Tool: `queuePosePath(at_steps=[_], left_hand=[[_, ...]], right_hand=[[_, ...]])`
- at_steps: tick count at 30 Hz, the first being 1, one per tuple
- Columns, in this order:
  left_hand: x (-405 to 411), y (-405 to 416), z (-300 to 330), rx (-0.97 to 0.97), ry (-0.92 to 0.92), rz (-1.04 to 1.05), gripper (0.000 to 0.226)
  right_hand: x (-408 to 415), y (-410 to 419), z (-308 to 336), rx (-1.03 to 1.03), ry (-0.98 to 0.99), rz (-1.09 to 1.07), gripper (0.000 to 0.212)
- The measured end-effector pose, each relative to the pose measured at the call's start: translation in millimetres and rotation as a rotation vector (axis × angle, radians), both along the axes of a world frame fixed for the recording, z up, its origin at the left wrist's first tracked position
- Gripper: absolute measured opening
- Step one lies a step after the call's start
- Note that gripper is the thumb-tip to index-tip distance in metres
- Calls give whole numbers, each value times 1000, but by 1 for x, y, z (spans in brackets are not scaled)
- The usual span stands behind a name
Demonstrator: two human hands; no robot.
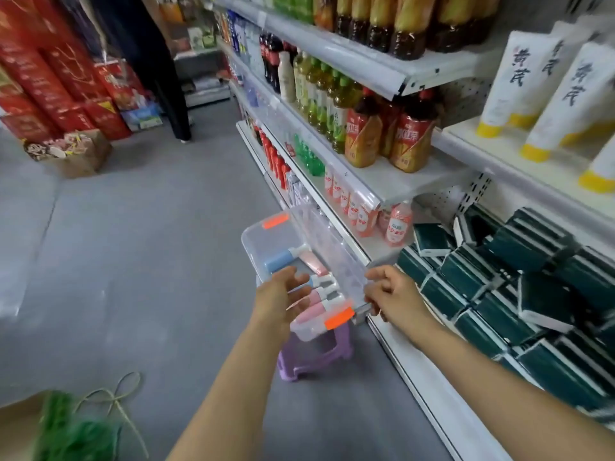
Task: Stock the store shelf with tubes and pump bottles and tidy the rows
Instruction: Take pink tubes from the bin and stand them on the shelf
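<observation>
A clear plastic bin [253,241] with orange latches sits on a purple stool [316,357] beside the shelf. Inside lie a blue tube [279,260], a pink tube [312,263] and several pink and blue pump bottles [320,294]. The bin's clear lid [329,247] stands tilted up against the shelf edge. My left hand [283,296] hovers over the bin's near end with its fingers relaxed and holds nothing. My right hand [392,294] curls its fingers round the lid's near corner. White tubes with yellow caps [565,101] stand on the upper right shelf.
Dark green boxes [499,287] are heaped on the lower right shelf. Drink bottles [362,138] fill the shelves further along. Red cartons [50,81] and an open cardboard box [76,154] stand across the grey aisle. A person's dark legs [173,94] are at the aisle's far end.
</observation>
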State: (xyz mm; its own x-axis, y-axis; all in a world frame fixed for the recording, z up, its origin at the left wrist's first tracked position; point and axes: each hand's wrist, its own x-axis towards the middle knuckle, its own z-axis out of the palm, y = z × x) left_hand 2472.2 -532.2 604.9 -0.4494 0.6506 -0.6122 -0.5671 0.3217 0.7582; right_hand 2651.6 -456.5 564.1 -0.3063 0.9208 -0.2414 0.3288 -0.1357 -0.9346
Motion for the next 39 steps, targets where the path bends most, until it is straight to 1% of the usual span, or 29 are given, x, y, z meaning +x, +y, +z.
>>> queuePosePath(at_steps=[3, 7, 9, 11, 14, 18, 22, 24, 29, 31, 33, 37, 39], left_hand=[[-24, 22, -17, -40, 5, 30, 18], [-48, 58, -44, -96, -32, 65, 16], [-62, 76, -60, -127, -45, 95, 17], [-76, 95, -77, -155, -63, 124, 18], [-94, 123, -106, -214, -97, 131, 13], [-109, 159, -156, -300, -122, 117, 13], [-108, 182, -202, -378, -202, 64, 14], [-112, 192, -226, -405, -212, 44, 18], [-123, 210, -275, -445, -206, 37, 16], [-126, 216, -291, -420, -239, 93, 15], [-130, 224, -305, -372, -293, 158, 18], [-134, 245, -325, -299, -392, 266, 30], [-135, 256, -336, -279, -416, 276, 42]], right_hand=[[-14, 27, -11, -44, -47, 27, 17], [-44, 72, -36, -108, -114, 57, 16], [-63, 96, -52, -150, -157, 108, 14], [-82, 122, -69, -201, -200, 168, 13], [-108, 158, -101, -266, -285, 195, 11], [-142, 198, -148, -303, -399, 277, 7], [-173, 220, -187, -318, -498, 357, 16], [-189, 229, -204, -324, -523, 385, 15], [-217, 253, -245, -279, -657, 445, 42], [-225, 259, -264, -246, -723, 477, 49], [-231, 264, -282, -222, -797, 510, 52], [-241, 267, -315, -238, -886, 519, 56], [-243, 267, -327, -231, -912, 509, 64]])
